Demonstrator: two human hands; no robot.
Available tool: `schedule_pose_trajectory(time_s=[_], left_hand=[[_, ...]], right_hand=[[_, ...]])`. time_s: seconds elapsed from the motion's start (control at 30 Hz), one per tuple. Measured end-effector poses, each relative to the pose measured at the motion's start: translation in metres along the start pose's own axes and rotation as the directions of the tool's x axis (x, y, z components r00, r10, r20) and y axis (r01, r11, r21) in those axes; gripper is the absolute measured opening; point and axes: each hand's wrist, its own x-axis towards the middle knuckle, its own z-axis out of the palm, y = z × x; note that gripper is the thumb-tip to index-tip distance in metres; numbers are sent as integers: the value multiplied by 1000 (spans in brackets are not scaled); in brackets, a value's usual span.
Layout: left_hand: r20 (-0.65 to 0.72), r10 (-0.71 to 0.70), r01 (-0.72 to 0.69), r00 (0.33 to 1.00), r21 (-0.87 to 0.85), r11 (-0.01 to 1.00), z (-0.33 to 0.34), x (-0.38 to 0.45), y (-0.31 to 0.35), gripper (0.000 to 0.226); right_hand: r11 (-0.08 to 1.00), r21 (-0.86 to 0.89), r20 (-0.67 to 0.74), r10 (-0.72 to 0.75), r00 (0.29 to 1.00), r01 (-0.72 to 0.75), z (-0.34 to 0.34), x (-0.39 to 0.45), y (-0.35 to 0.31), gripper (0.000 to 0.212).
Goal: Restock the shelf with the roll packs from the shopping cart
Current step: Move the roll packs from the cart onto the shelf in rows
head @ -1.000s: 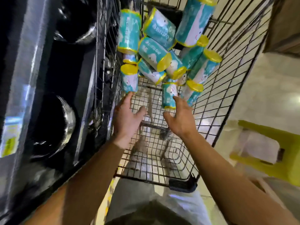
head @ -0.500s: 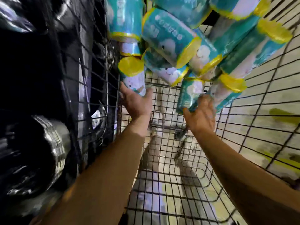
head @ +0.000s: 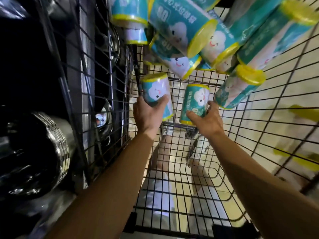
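Left hand (head: pixel 146 114): fingers curled round one roll pack (head: pixel 156 94), low in the shopping cart (head: pixel 259 135).
Right hand (head: pixel 206 120): fingers wrapped round a second pack (head: pixel 195 102).
Heap (head: pixel 198 38): lies just above both.
Advice: lift straight out, clear of wires.

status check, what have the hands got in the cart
Left hand grips one roll pack. Right hand grips another roll pack. Both inside the shopping cart. Remaining packs piled just beyond, nothing blocking.

Single head-worn view, facing down, close into wire shopping cart (head: pixel 189 169)
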Motion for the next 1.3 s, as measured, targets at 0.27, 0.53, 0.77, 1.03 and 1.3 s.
schedule_pose_trajectory(time_s=[0.27,0.53,0.77,1.03,1.3], left_hand=[[183,-8,-21,983,155,988,1,-6,-54,83],[326,84,-173,942,255,951,-1,-20,-33,113],[334,-28,4,942,71,997,-2,-28,-13,81],[423,-126,302,897,-379,875,-58,-148,25,38],[259,152,61,954,-662,747,-94,-302,56,37]], right_hand=[[996,81,19,-29,999,27,12,-7,24,81],[983,182,1,27,1000,-27,21,3,20,79],[967,234,-8,105,994,-101,11,-4,3,75],[725,667,189,62,980,-174,-59,-124,4,61],[764,631,196,-327,925,136,-148,-241,26,55]])
